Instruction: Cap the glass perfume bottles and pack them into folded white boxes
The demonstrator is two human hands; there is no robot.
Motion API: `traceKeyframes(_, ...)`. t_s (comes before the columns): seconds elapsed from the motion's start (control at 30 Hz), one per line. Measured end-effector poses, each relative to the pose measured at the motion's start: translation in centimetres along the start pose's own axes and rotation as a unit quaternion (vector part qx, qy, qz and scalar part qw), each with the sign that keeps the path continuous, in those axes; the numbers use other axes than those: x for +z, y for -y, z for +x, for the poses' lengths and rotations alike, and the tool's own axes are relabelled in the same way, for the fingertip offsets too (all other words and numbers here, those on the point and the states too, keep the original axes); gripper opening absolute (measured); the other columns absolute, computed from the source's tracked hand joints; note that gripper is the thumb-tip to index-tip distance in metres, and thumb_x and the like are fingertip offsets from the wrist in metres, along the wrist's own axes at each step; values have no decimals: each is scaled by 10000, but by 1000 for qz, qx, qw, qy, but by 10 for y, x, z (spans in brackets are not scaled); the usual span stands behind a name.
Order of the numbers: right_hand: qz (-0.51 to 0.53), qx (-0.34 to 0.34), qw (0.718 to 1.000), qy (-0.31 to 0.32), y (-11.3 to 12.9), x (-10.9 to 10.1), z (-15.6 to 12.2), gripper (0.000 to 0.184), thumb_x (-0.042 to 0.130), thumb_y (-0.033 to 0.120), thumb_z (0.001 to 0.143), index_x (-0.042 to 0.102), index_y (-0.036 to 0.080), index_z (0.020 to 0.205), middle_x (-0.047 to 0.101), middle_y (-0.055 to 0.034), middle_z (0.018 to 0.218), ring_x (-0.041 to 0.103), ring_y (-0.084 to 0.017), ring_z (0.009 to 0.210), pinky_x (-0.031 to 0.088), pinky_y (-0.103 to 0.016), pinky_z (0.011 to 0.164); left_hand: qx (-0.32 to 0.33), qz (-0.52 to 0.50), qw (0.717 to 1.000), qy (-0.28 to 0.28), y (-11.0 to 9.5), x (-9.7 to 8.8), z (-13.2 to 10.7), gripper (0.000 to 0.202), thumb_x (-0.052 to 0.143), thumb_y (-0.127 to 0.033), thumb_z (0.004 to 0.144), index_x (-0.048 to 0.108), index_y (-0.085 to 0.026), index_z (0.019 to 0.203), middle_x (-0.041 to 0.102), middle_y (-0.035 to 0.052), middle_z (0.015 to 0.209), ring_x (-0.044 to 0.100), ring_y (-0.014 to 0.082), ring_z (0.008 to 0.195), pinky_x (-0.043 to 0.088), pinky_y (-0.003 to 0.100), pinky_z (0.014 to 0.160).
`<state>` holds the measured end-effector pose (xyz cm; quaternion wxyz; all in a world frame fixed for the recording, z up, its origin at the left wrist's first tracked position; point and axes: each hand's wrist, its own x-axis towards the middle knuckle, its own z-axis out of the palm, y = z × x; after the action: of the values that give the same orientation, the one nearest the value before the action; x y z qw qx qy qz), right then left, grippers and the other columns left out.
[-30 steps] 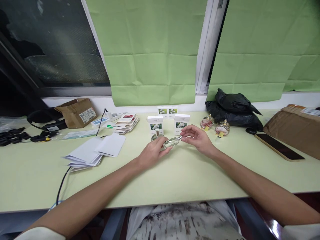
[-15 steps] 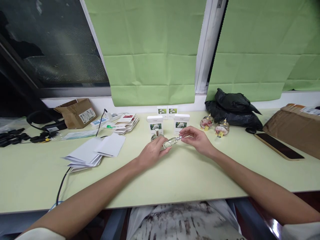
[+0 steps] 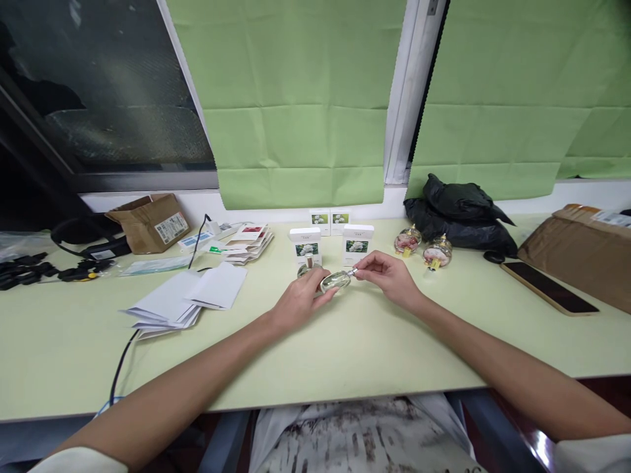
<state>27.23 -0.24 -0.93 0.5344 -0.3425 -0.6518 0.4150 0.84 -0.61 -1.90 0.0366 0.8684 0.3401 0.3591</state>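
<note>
A clear glass perfume bottle (image 3: 335, 282) with pale liquid lies tilted between my hands above the table. My left hand (image 3: 302, 297) is closed on its base end, thumb below it. The fingertips of my right hand (image 3: 387, 277) pinch the silvery neck at the bottle's other end. Just beyond my left hand is a second glass bottle (image 3: 304, 268), partly hidden by the fingers. Behind the hands stand two white boxes with flower pictures, a left box (image 3: 305, 246) and a right box (image 3: 357, 245).
Two ornate bottles (image 3: 438, 251) lie right of the boxes, near a black plastic bag (image 3: 461, 217). A phone (image 3: 549, 287) and a cardboard box (image 3: 582, 253) are far right. White folded papers (image 3: 217, 286), a cable and an open carton (image 3: 148, 225) occupy the left side.
The perfume bottle has turned about its length, so its broad face now shows. Both hands keep their hold in nearly the same place.
</note>
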Motion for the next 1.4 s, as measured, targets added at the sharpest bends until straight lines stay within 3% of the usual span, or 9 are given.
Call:
traceKeyframes(0.23,40,23,999,-11,-2,1,2,335,911,465,745,741,205,870,786,-69,986,738,-217,897,629,-441,920,-56,-31,998,21,-6,-2,2,250,595,-452,1024,593,-232,1142,647,-5,859,618,151,709,464,266,651)
traceKeyframes(0.57,39,27,999,-12,-1,1,2,347,913,465,738,785,214,941,796,-63,972,751,-233,921,629,-466,952,-69,-33,997,25,-9,-3,4,231,601,-439,1017,598,-231,1116,655,-7,855,610,153,713,457,270,655)
traceKeyframes(0.9,21,32,999,6,-8,0,2,303,867,476,794,742,205,843,781,-60,972,715,-208,881,605,-418,892,-76,-42,996,30,-7,-2,3,230,615,-440,1011,591,-233,1109,637,-10,845,601,151,708,449,265,656)
traceKeyframes(1.2,-84,-41,996,1,0,5,-5,232,734,432,930,708,217,849,737,-66,1032,675,-223,976,535,-378,888,-103,-53,993,35,-13,-4,3,239,595,-461,1012,583,-228,1060,584,-27,791,562,146,684,416,262,637)
traceKeyframes(1.27,-91,-30,995,14,1,4,-4,246,733,439,927,709,208,845,738,-70,1030,675,-223,976,533,-379,888,-111,-57,991,43,-14,-5,3,252,584,-474,1015,581,-226,1058,579,-27,791,562,147,685,413,264,637)
traceKeyframes(1.4,-8,27,999,29,0,1,1,328,816,482,837,665,194,794,743,-60,939,687,-209,871,564,-392,861,-117,-66,990,51,-16,-6,3,258,578,-478,1016,578,-223,1053,588,-22,805,566,151,698,410,269,645)
